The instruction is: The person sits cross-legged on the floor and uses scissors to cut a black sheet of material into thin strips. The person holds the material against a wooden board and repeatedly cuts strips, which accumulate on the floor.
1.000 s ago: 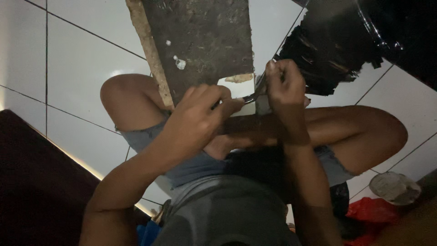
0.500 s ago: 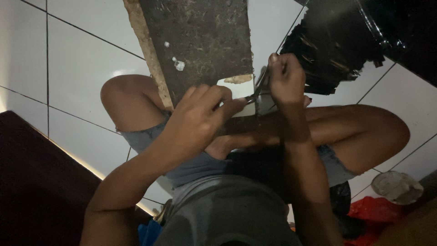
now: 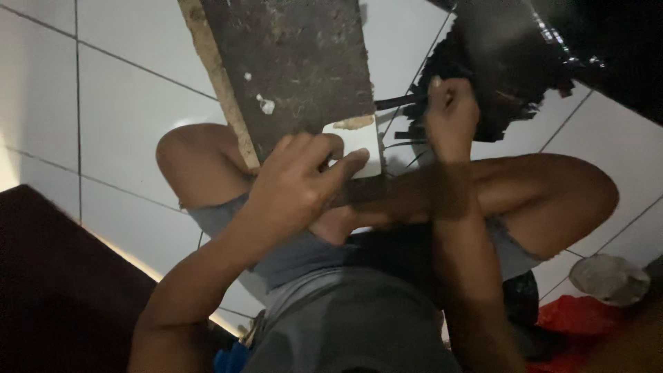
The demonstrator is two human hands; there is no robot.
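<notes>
We sit cross-legged on the white tiled floor (image 3: 124,124), looking down past our knees at a dark, rough board (image 3: 297,62) with a pale raw edge that lies in front of us and runs off toward twelve o'clock. Our left hand (image 3: 297,186) rests at the near end of that board, fingers curled and thumb pressed forward against its edge beside a small white piece (image 3: 359,148); we judge it is steadying the board, though we cannot tell whether the fingers truly close around anything. Our right hand (image 3: 450,114), at about one o'clock from the left, is clenched into a fist around what looks like a thin dark strand or tool (image 3: 400,103) leading toward the board; the dimness hides what it is. Beyond it, at two o'clock, sits a black crumpled mass (image 3: 511,76). The step in hand seems to be pulling or working that strand at the board's end. The next move would call for a firm brace from the left hand while the right draws steadily, without jerking.
</notes>
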